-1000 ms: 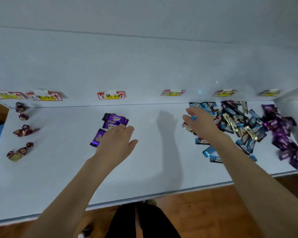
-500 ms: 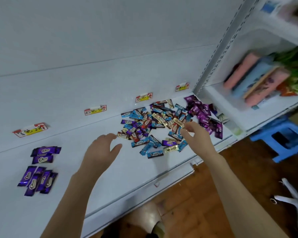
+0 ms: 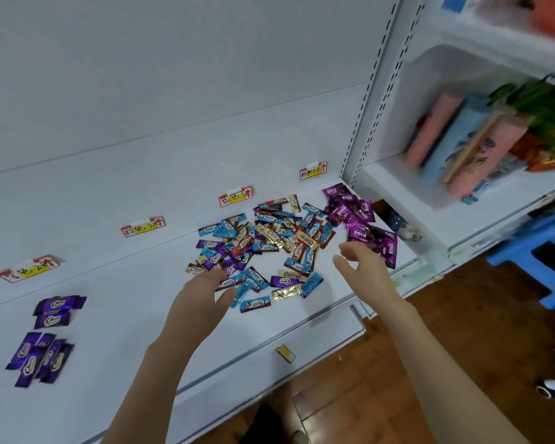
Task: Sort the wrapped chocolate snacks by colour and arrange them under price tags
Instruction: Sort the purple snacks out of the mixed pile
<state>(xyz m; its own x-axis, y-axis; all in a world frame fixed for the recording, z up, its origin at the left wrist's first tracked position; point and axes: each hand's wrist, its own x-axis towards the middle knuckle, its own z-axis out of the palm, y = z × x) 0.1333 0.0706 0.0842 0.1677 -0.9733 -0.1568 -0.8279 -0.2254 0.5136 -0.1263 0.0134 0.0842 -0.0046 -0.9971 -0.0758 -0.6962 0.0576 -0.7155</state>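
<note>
A mixed pile of wrapped chocolates [image 3: 266,245] in blue, gold, red and purple lies on the white shelf [image 3: 116,315]. Magenta packets [image 3: 359,219] are heaped at its right end. Sorted purple chocolates [image 3: 45,334] lie at the left, below a price tag [image 3: 29,269]. More price tags [image 3: 143,226] [image 3: 235,196] [image 3: 313,170] line the back. My left hand [image 3: 202,299] reaches to the pile's near left edge, fingertips touching wrappers. My right hand [image 3: 362,267] hovers at the pile's right side with relaxed fingers, holding nothing.
A shelf upright [image 3: 366,123] separates a neighbouring bay holding pink and blue packages [image 3: 455,145]. A blue stool [image 3: 539,257] stands on the wooden floor at the right. A small yellow tag [image 3: 285,353] hangs on the shelf's front edge.
The view has swung right from the purple group toward the mixed pile. My left hand left the purple chocolates and moved to the pile; my right hand shifted to its right side.
</note>
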